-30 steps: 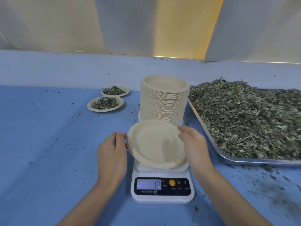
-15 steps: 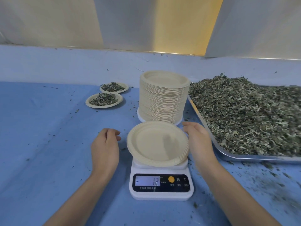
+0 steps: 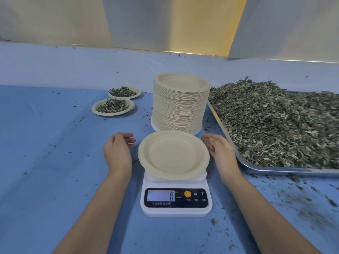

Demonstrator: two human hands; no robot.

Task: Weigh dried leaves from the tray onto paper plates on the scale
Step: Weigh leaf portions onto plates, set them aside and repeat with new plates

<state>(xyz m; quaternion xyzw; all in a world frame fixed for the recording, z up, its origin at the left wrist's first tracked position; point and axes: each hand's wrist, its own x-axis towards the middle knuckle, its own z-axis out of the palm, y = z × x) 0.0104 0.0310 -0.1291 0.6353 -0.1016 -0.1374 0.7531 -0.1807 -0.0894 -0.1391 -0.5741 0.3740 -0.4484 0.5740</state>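
An empty beige paper plate (image 3: 173, 154) lies on the white digital scale (image 3: 176, 200), whose display reads 0. My left hand (image 3: 118, 152) hovers just left of the plate with loosely curled fingers, holding nothing. My right hand (image 3: 221, 153) sits just right of the plate, fingers relaxed, not gripping it. A metal tray (image 3: 275, 168) heaped with dried leaves (image 3: 275, 123) stands on the right. A tall stack of paper plates (image 3: 180, 103) rises behind the scale.
Two paper plates filled with dried leaves, one nearer (image 3: 112, 106) and one farther (image 3: 124, 92), sit at the back left on the blue table (image 3: 45, 153). Leaf crumbs litter the table near the tray. A pale wall runs along the back.
Both hands let go of the plate and drew slightly away from its edges. The plate now rests flat on the scale, and the display went from -12 to 0.
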